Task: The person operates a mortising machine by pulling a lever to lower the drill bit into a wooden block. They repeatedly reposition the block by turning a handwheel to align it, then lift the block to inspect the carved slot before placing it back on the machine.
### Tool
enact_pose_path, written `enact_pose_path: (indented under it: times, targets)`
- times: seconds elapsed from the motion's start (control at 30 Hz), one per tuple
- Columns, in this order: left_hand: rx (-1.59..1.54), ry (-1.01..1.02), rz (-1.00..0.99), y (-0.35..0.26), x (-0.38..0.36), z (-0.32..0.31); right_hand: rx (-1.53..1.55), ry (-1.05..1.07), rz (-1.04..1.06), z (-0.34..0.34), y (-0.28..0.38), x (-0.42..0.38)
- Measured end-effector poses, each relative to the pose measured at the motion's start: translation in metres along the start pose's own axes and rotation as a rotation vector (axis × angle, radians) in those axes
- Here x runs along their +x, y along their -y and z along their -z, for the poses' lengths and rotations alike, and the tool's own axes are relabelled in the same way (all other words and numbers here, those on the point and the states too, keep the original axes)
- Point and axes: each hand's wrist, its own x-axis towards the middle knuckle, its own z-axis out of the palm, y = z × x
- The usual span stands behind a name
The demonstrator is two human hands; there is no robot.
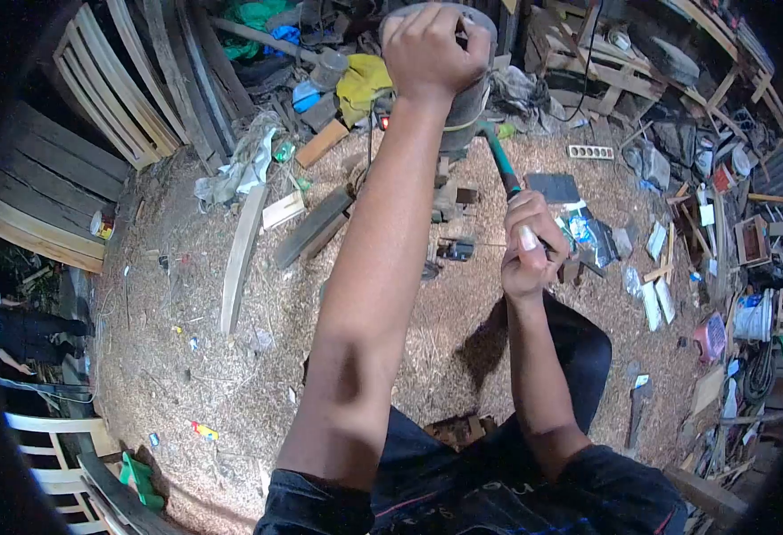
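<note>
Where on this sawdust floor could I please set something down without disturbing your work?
The widest bare patch of sawdust floor lies left of the left hand's arm, below the pale plank. It is crowded near the right hand gripping the hammer handle, with scraps littered beyond.

Sawdust floor (231,357) (littered), stacked planks (115,85), cluttered shelves (730,53).
</note>
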Motion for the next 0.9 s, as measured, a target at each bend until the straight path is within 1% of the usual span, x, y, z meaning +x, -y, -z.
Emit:
enact_pose_path:
  times: [0.03,0.13,0.17,0.23,0.27,0.3,0.37,0.4,0.47,0.5,0.6,0.63,0.73,0.77,0.83,0.87,0.9]
  targets:
    - [-0.001,0.035,0.037,0.0,-0.001,0.001,-0.026,0.049,0.062,0.001,-0.003,0.004]
    - [0.0,0.016,0.038,-0.002,-0.002,0.001,0.043,-0.032,0.083,-0.008,-0.005,0.009]
    - [-0.003,0.025,0.047,-0.002,-0.001,0.001,0.009,-0.003,0.074,-0.007,-0.007,0.019]
    - [-0.02,0.043,0.06,-0.002,0.002,0.002,0.022,-0.078,0.105,-0.019,-0.015,0.054]
    - [-0.034,0.054,0.065,-0.002,0.005,0.001,-0.034,-0.074,0.127,-0.024,-0.02,0.073]
    - [-0.011,0.017,0.024,0.001,0.005,-0.003,-0.09,-0.071,0.151,-0.028,-0.026,0.093]
    - [0.039,-0.067,-0.055,0.013,0.004,-0.015,-0.25,-0.123,0.299,-0.042,-0.037,0.133]
    - [0.028,-0.072,-0.049,0.013,0.008,-0.016,-0.349,-0.082,0.347,-0.037,-0.051,0.144]
    - [0.008,-0.073,-0.039,0.011,0.012,-0.013,-0.641,-0.115,0.395,-0.039,-0.067,0.153]
    - [0.009,-0.055,-0.025,0.009,0.014,-0.012,-0.752,-0.063,0.451,-0.031,-0.076,0.158]
    - [-0.004,-0.037,0.003,0.008,0.019,-0.012,-0.929,0.093,0.558,-0.012,-0.094,0.168]
    - [-0.029,-0.088,-0.008,0.007,0.021,-0.012,-0.976,0.157,0.378,-0.011,-0.1,0.168]
    - [-0.001,-0.024,0.007,0.006,0.025,-0.009,-0.982,0.272,0.342,-0.004,-0.119,0.188]
    - [-0.006,-0.016,0.011,0.006,0.026,-0.008,-1.071,0.353,0.24,0.0,-0.128,0.197]
    - [-0.01,-0.005,0.02,0.005,0.027,-0.006,-1.113,0.466,0.114,0.01,-0.165,0.215]
    - [-0.011,-0.003,0.026,0.004,0.028,-0.005,-1.133,0.524,0.054,0.017,-0.196,0.23]
    - [-0.015,-0.003,0.026,0.004,0.028,-0.005,-1.019,0.583,-0.11,0.022,-0.225,0.243]
